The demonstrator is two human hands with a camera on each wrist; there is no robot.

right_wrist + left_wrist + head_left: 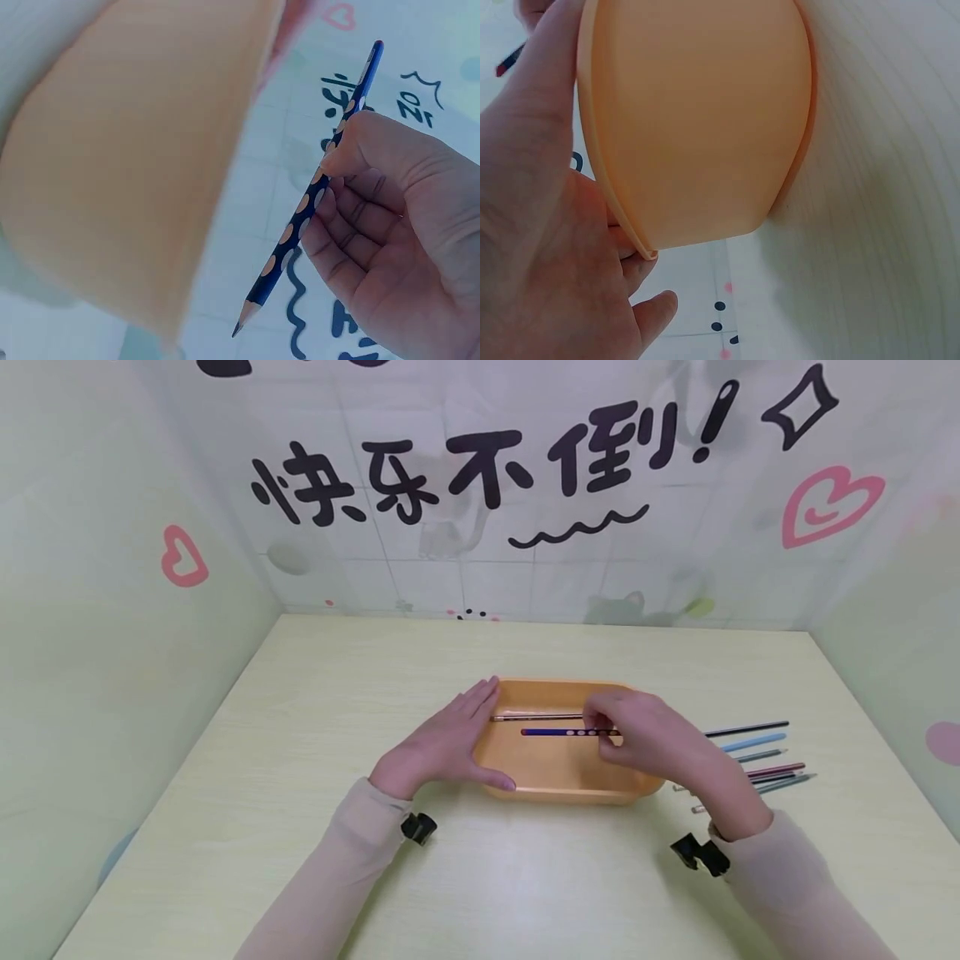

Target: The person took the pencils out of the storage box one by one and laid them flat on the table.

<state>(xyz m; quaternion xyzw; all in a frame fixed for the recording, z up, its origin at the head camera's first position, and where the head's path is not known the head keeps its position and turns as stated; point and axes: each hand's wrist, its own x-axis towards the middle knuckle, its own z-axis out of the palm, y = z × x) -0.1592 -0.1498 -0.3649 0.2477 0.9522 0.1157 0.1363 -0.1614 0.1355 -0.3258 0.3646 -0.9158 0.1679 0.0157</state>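
Observation:
An orange plastic tray stands on the table. Along its left end rests my left hand, fingers straight and thumb spread toward the near corner. In the left wrist view this hand lies at the rim, beside the tray's outer wall. My right hand is over the tray's right part and pinches a dark blue pencil with pale oval spots between thumb and fingers. The pencil is level in the head view, its sharpened tip hidden there by the hand. Another thin pencil lies inside the tray.
Several pencils lie on the table right of the tray, among them a light blue one and a black one, partly behind the right forearm. A printed backdrop closes off the table's far edge, with pale walls on both sides.

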